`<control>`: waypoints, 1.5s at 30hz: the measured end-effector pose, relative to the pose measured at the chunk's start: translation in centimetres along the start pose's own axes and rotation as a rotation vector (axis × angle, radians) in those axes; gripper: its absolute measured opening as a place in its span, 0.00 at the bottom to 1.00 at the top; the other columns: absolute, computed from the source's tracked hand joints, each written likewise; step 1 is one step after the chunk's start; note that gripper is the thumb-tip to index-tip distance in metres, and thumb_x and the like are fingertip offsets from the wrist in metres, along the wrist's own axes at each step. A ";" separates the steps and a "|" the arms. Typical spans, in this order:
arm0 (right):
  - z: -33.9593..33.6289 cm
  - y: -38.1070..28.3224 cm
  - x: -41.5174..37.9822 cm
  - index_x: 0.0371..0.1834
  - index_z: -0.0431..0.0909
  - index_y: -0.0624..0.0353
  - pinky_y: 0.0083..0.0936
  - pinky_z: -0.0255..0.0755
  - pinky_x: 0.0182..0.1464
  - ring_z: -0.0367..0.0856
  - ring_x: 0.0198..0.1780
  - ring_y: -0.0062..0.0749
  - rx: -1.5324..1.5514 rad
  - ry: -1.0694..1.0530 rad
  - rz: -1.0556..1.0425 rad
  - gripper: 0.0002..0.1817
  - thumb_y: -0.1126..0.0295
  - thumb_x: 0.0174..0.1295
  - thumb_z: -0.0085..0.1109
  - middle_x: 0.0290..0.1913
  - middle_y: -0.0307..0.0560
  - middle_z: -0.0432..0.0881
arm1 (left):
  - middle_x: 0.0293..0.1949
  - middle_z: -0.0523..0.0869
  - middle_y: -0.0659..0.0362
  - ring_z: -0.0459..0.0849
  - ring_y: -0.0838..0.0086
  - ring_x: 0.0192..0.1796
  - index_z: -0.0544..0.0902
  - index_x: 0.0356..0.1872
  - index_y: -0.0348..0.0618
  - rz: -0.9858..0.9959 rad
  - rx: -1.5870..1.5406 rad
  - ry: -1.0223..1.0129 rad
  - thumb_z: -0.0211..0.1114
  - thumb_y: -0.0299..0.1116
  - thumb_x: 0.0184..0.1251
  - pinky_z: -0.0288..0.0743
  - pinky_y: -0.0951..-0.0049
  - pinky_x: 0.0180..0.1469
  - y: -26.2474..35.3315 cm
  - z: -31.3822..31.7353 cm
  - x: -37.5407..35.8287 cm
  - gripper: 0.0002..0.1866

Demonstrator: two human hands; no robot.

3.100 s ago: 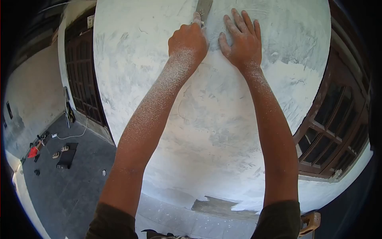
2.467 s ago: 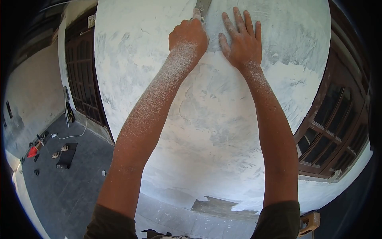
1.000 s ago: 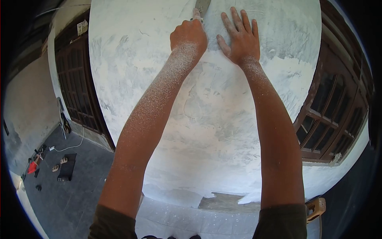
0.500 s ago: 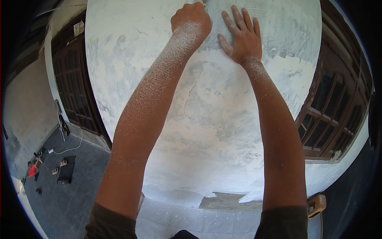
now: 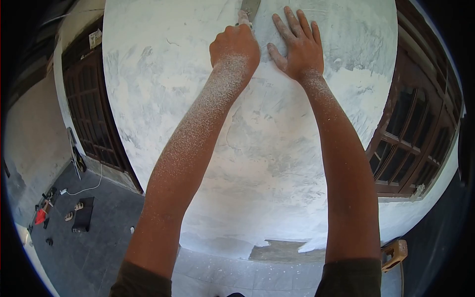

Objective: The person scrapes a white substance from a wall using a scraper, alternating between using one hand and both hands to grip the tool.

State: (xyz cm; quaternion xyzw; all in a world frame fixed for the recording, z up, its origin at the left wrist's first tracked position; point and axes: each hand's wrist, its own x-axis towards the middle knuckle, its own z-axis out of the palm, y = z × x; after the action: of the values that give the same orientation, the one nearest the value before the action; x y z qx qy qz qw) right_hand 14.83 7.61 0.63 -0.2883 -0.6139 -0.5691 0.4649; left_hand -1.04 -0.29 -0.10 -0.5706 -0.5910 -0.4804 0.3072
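Note:
Fingers curled, my left hand (image 5: 235,47) grips a scraper (image 5: 251,8) near the top of the view. Its flat metal blade points up against the wall and is partly cut off by the frame's top edge; my fist hides the handle. The index finger stretches along the tool. To the right, my right hand (image 5: 303,49) lies flat on the wall (image 5: 267,128) with its fingers spread, holding nothing. Patchy white and grey plaster covers the wall, with fine cracks in places. Pale dust coats both hands and the left forearm.
A brown barred window (image 5: 413,133) is at the right and a dark wooden door (image 5: 91,109) at the left. Sandals (image 5: 74,210), a black mat (image 5: 84,215), a white cable (image 5: 89,188) and a red item (image 5: 40,216) lie on the floor. A yellowish stool (image 5: 394,255) stands lower right.
My left hand has come down along the wall, and the scraper's blade now shows above it. My right hand stays flat in about the same place.

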 end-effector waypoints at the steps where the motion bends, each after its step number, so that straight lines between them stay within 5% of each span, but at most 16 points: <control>1: -0.1 0.1 0.0 0.78 0.59 0.31 0.45 0.37 0.81 0.48 0.82 0.37 -0.003 -0.009 -0.001 0.38 0.45 0.63 0.58 0.81 0.36 0.54 | 0.43 0.88 0.43 0.89 0.53 0.46 0.65 0.74 0.44 -0.024 -0.012 -0.064 0.55 0.41 0.76 0.84 0.53 0.49 0.2 0.3 -2.0 0.29; 7: 0.2 -0.1 0.0 0.77 0.61 0.31 0.45 0.37 0.81 0.49 0.81 0.38 0.001 0.001 0.004 0.38 0.46 0.62 0.60 0.81 0.37 0.55 | 0.47 0.87 0.45 0.87 0.54 0.51 0.67 0.73 0.46 0.004 -0.021 -0.074 0.54 0.41 0.76 0.82 0.53 0.53 -0.1 -1.6 1.6 0.27; 8: 0.1 -0.1 0.0 0.77 0.61 0.31 0.45 0.38 0.81 0.49 0.81 0.38 0.010 0.012 0.001 0.38 0.46 0.61 0.60 0.81 0.37 0.55 | 0.44 0.88 0.45 0.89 0.58 0.49 0.81 0.56 0.36 0.044 -0.043 0.032 0.59 0.31 0.70 0.85 0.60 0.49 0.1 -1.9 2.3 0.17; 12: 0.0 -0.1 0.0 0.77 0.61 0.31 0.45 0.37 0.81 0.49 0.81 0.38 0.024 0.022 -0.005 0.38 0.47 0.62 0.60 0.81 0.38 0.55 | 0.46 0.87 0.45 0.88 0.54 0.51 0.67 0.74 0.47 -0.017 0.032 -0.053 0.53 0.41 0.76 0.83 0.55 0.51 -0.4 -0.3 0.3 0.27; 18: 0.3 0.0 -0.2 0.77 0.62 0.32 0.46 0.39 0.81 0.50 0.81 0.39 -0.002 0.021 -0.013 0.38 0.46 0.61 0.60 0.80 0.38 0.56 | 0.44 0.88 0.46 0.89 0.54 0.48 0.67 0.73 0.47 0.027 -0.001 -0.015 0.52 0.41 0.77 0.84 0.54 0.49 -1.3 -0.6 2.3 0.27; 20: 0.3 0.1 0.0 0.77 0.62 0.32 0.47 0.39 0.81 0.50 0.81 0.39 0.042 0.060 -0.026 0.38 0.47 0.61 0.61 0.80 0.38 0.57 | 0.50 0.83 0.46 0.83 0.54 0.53 0.80 0.50 0.36 -0.011 0.004 -0.008 0.50 0.31 0.74 0.79 0.59 0.55 -0.4 -1.4 4.2 0.14; 21: 0.3 0.1 0.0 0.77 0.62 0.32 0.47 0.39 0.81 0.50 0.81 0.39 0.039 0.058 -0.027 0.38 0.47 0.61 0.61 0.80 0.38 0.57 | 0.50 0.83 0.46 0.83 0.54 0.53 0.80 0.50 0.36 -0.011 0.000 -0.010 0.50 0.31 0.74 0.79 0.59 0.55 -0.5 -1.3 3.8 0.14; 23: 0.4 0.1 -0.1 0.77 0.62 0.32 0.46 0.39 0.81 0.50 0.81 0.39 0.039 0.060 -0.023 0.38 0.47 0.61 0.61 0.80 0.38 0.57 | 0.44 0.88 0.46 0.89 0.54 0.48 0.68 0.73 0.47 0.009 0.008 -0.029 0.52 0.41 0.77 0.84 0.54 0.49 -0.8 -0.8 1.5 0.26; 27: -0.3 -0.1 0.1 0.76 0.62 0.32 0.46 0.39 0.81 0.50 0.81 0.39 0.016 0.043 -0.007 0.38 0.46 0.61 0.61 0.80 0.38 0.57 | 0.44 0.88 0.46 0.89 0.55 0.46 0.68 0.73 0.47 -0.025 0.014 -0.145 0.54 0.39 0.76 0.84 0.54 0.49 -1.5 0.2 -2.5 0.26; 29: -2.0 -0.8 0.6 0.77 0.61 0.52 0.48 0.38 0.81 0.45 0.82 0.48 0.048 -0.162 0.040 0.39 0.49 0.63 0.54 0.81 0.51 0.52 | 0.44 0.89 0.47 0.90 0.56 0.46 0.68 0.73 0.47 -0.007 -0.002 -0.002 0.55 0.38 0.76 0.85 0.55 0.48 -1.4 0.1 -0.1 0.26; 33: -2.2 -0.8 0.7 0.76 0.63 0.52 0.47 0.40 0.80 0.46 0.81 0.48 0.069 -0.145 0.045 0.39 0.50 0.60 0.56 0.80 0.52 0.53 | 0.43 0.88 0.47 0.90 0.59 0.46 0.77 0.62 0.36 0.058 -0.078 0.042 0.59 0.31 0.71 0.85 0.61 0.49 -1.0 -0.8 3.6 0.21; 36: -1.5 -0.7 0.5 0.74 0.65 0.53 0.48 0.40 0.80 0.48 0.81 0.49 0.096 -0.108 0.039 0.38 0.52 0.59 0.58 0.80 0.52 0.55 | 0.42 0.88 0.47 0.90 0.56 0.46 0.67 0.73 0.45 -0.014 0.032 -0.036 0.55 0.38 0.75 0.85 0.56 0.48 -0.6 -0.4 -1.1 0.27; 38: 0.3 0.1 -0.1 0.76 0.62 0.32 0.46 0.39 0.81 0.50 0.81 0.39 0.043 0.046 -0.021 0.39 0.46 0.60 0.61 0.80 0.38 0.57 | 0.42 0.88 0.46 0.90 0.56 0.46 0.66 0.74 0.44 -0.026 -0.007 -0.161 0.54 0.37 0.76 0.85 0.55 0.48 -1.3 0.3 -3.6 0.27; 42: 0.3 0.0 -0.2 0.76 0.62 0.31 0.46 0.39 0.81 0.50 0.81 0.39 0.037 0.063 -0.027 0.39 0.46 0.60 0.61 0.80 0.38 0.57 | 0.42 0.88 0.45 0.90 0.56 0.45 0.65 0.75 0.46 0.041 0.025 -0.015 0.53 0.38 0.76 0.85 0.56 0.48 -1.1 -0.5 1.0 0.28; 44: 0.0 0.0 0.0 0.76 0.63 0.31 0.46 0.38 0.81 0.50 0.81 0.39 0.031 0.042 -0.016 0.39 0.45 0.60 0.61 0.80 0.37 0.57 | 0.50 0.83 0.46 0.84 0.55 0.51 0.81 0.49 0.36 -0.009 -0.033 -0.061 0.51 0.32 0.74 0.80 0.60 0.53 -0.2 -1.7 3.5 0.13; 45: 0.2 0.2 0.1 0.76 0.63 0.31 0.46 0.38 0.81 0.50 0.81 0.39 0.025 0.043 -0.016 0.39 0.45 0.60 0.61 0.80 0.37 0.57 | 0.50 0.83 0.46 0.84 0.55 0.51 0.81 0.49 0.36 -0.006 -0.037 -0.060 0.51 0.32 0.74 0.80 0.60 0.53 -0.2 -1.5 3.4 0.13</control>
State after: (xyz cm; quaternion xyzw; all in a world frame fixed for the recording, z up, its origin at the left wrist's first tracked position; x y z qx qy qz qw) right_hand 14.92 7.78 0.80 -0.2654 -0.6132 -0.5710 0.4769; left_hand -2.05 -0.37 3.50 -0.5884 -0.5927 -0.4749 0.2775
